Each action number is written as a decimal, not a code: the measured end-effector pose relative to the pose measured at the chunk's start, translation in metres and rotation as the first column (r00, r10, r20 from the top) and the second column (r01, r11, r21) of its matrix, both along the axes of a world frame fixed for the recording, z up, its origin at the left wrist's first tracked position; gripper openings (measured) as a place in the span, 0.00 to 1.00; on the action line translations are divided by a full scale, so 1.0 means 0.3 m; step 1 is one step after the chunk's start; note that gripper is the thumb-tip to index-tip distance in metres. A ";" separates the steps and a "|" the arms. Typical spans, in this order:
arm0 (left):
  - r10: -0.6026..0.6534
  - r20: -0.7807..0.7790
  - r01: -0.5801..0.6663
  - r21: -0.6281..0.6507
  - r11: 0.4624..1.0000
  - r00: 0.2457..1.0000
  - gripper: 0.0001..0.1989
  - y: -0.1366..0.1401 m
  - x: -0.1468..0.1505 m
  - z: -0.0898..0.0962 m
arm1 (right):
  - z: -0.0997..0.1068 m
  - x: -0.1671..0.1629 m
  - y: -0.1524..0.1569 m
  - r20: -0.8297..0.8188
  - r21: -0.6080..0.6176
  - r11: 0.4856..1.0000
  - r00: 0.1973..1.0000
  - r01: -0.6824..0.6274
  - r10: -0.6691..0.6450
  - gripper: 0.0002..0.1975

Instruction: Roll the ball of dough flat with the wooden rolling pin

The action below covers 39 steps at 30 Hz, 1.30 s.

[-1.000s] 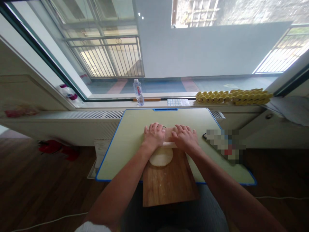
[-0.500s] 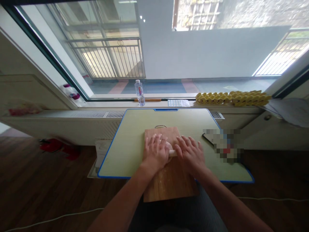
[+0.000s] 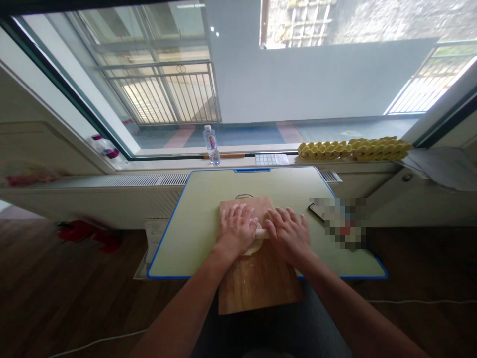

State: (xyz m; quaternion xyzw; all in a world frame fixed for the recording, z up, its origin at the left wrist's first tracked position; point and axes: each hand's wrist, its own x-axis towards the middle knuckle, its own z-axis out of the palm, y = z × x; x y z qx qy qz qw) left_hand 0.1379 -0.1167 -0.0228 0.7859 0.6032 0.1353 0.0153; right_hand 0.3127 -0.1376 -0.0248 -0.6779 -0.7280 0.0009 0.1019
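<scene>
We lay left hand (image 3: 236,232) and right hand (image 3: 289,233), flat and unclenched, over a rolling pin (image 3: 263,233), best pressed evenly across what looks like dough (image 3: 254,248) on the wooden chopping board (image 3: 257,288).

Whitish rolling pin (image 3: 263,233), cream dough (image 3: 255,248), brown wood-grained board (image 3: 257,288), pale green tabletop (image 3: 194,223), blue edging (image 3: 167,277), yellow strip (image 3: 324,150)

Dark grey clothing (image 3: 321,318) shows below bare forearms (image 3: 190,301).
</scene>
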 end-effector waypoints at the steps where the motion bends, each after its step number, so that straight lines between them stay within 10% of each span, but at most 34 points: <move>1: -0.003 -0.005 0.003 -0.002 1.000 1.000 0.23 0.023 -0.001 0.001 | 0.003 -0.002 0.022 -0.006 -0.005 1.000 1.000 0.004 -0.004 0.25; 12: -0.011 -0.038 0.010 -0.010 1.000 0.999 0.21 0.148 -0.010 0.011 | 0.028 -0.005 0.143 -0.029 -0.051 0.999 1.000 -0.002 0.000 0.25; 27: -0.004 -0.013 0.004 0.030 1.000 1.000 0.24 -0.114 0.010 -0.005 | -0.022 0.035 -0.094 -0.029 0.015 0.998 0.998 -0.058 0.059 0.24; 39: 0.009 -0.049 -0.009 0.001 1.000 0.999 0.23 0.144 -0.003 0.006 | 0.009 0.002 0.153 -0.045 -0.032 0.999 0.999 0.018 -0.019 0.26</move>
